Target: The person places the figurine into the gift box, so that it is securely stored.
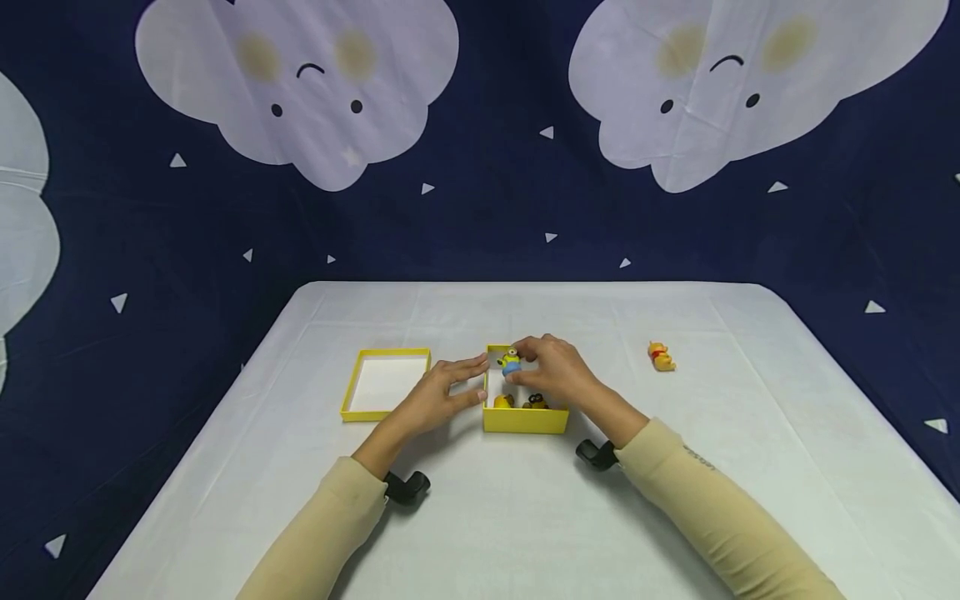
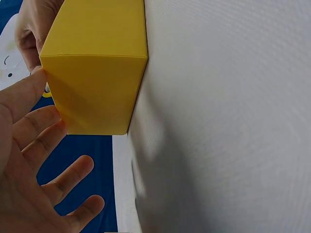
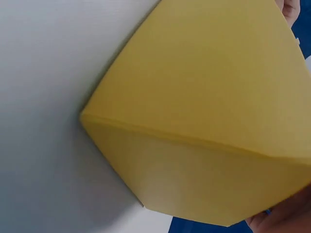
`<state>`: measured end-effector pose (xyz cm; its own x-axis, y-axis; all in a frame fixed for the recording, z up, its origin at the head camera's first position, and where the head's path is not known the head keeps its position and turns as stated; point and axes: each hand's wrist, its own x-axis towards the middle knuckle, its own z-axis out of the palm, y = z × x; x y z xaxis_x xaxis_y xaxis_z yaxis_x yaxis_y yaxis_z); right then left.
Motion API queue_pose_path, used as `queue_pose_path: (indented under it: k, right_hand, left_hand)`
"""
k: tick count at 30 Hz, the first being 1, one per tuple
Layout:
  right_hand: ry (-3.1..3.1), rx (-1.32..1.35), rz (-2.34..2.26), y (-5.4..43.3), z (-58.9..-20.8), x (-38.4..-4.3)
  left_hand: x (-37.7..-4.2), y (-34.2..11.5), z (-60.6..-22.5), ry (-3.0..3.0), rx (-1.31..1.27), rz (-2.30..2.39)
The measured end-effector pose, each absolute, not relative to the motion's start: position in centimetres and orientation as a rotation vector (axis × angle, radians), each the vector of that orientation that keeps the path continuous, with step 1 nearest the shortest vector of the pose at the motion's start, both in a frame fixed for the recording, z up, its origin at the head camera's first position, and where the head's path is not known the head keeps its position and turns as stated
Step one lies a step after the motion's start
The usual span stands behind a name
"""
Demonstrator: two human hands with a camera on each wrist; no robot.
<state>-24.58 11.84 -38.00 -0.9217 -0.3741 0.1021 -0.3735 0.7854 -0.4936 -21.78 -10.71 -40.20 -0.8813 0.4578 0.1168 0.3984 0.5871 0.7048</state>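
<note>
My right hand (image 1: 561, 368) pinches a small yellow Minion figurine (image 1: 511, 362) with blue overalls, over the open yellow box (image 1: 525, 421). Inside that box, near its front wall, lie a yellow figurine (image 1: 504, 402) and another with black goggle-like rings (image 1: 536, 402), both partly hidden. At the box's left wall is my left hand (image 1: 444, 390), fingers spread and fairly straight. The left wrist view shows fingertips of this left hand (image 2: 29, 160) touching the box's (image 2: 97, 92) upper edge. In the right wrist view the box (image 3: 194, 87) hides most of the right hand.
A shallow yellow-rimmed lid (image 1: 348, 402) with a white inside lies left of the box. On the right side of the white-covered table (image 1: 735, 433) lies an orange-yellow bear figurine (image 1: 662, 357) in red. A dark blue cloth with clouds (image 1: 480, 225) hangs behind.
</note>
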Motion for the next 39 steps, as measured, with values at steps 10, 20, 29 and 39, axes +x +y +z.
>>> queue_pose_path:
  k: [10, 20, 29, 39]
  right_hand:
    - [2.957, -0.636, -0.787, 11.4, -38.6, -24.7]
    - [2.961, -0.665, -0.737, 11.2, -39.0, -25.1]
    - [2.994, -0.688, -0.655, 10.8, -39.4, -25.2]
    - [3.005, -0.652, -0.548, 10.3, -39.5, -25.4]
  left_hand:
    - [-21.8, -10.6, -40.3, 2.721, 0.718, 1.181]
    - [-21.7, -10.5, -40.1, 2.729, 0.731, 1.174]
    - [-21.8, -10.5, -40.1, 2.731, 0.753, 1.167]
    - [-21.8, -10.6, -40.2, 2.747, 0.775, 1.169]
